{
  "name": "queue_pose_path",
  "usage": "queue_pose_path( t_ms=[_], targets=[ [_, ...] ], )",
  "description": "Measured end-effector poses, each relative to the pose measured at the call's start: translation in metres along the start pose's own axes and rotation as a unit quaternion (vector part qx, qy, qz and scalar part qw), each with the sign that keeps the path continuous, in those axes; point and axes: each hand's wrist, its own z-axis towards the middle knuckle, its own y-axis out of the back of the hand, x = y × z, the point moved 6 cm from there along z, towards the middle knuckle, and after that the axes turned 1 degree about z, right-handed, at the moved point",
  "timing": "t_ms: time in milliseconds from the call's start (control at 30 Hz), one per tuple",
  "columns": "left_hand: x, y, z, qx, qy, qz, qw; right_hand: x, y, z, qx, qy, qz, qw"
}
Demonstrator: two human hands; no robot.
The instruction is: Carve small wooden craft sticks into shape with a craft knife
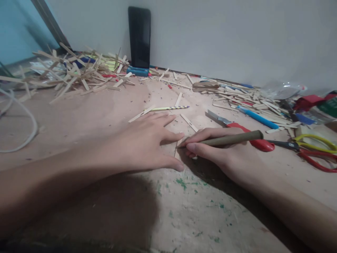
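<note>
My right hand (221, 147) is closed around a dark olive pencil (231, 138), its tip low over the work surface. That tip is close to a thin wooden craft stick (177, 149), which shows only in part between my hands. Palm down, my left hand (150, 140) lies with fingers spread, its fingertips beside the stick; what lies under the palm is hidden. Beyond my left fingers are a patterned pencil (168, 108) and a loose craft stick (189, 123).
A red-handled blade (237, 128) lies behind my right hand, scissors (316, 151) and a blue pen-like tool (258, 117) to the right. Craft sticks pile up at left (71, 75) and right (237, 93). A phone (139, 37) leans upright at the wall. A white cable (33, 123) curls at left.
</note>
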Motion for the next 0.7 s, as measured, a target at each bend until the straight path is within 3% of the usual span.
queue_pose_path(
  t_ms=[700],
  targets=[
    [-0.0009,0.0011,-0.0009,-0.015,-0.008,0.005,1.0,0.0009,-0.0018,-0.0008,0.032,-0.001,0.005,0.999]
  ],
)
